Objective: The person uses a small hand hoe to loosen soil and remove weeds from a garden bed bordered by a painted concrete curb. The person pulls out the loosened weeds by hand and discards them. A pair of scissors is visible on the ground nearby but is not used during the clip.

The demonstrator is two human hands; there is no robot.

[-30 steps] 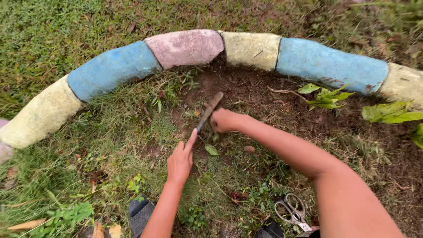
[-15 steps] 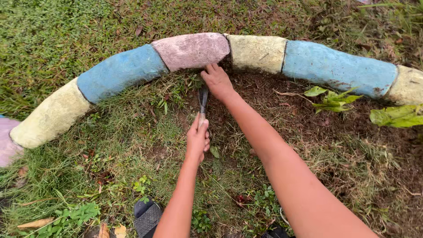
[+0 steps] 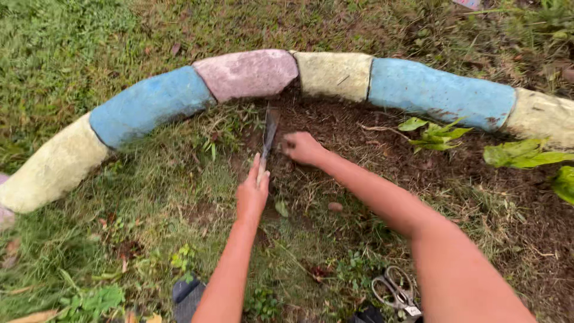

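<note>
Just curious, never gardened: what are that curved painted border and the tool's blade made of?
The border looks like cast concrete or stone: rough, chipped, with faded matte blue, pink and yellow paint. The blade, held in the left hand, looks like dull, dark metal, possibly rusty.

You are outdoors over ground, under soft, even daylight with no hard shadows. A curved border of painted stones (image 3: 335,75) arcs across the top, its segments yellow, blue, pink, yellow, blue and yellow from left to right. Beyond and to the left of that border lies green grass (image 3: 66,42) with scattered dry leaves. Inside the border, to the right, dark bare soil (image 3: 371,128) spreads, with leafy green plants (image 3: 436,133) just below the right-hand blue segment. Nearer you than the border, patchy grass mixes with small weeds (image 3: 89,299).
</note>
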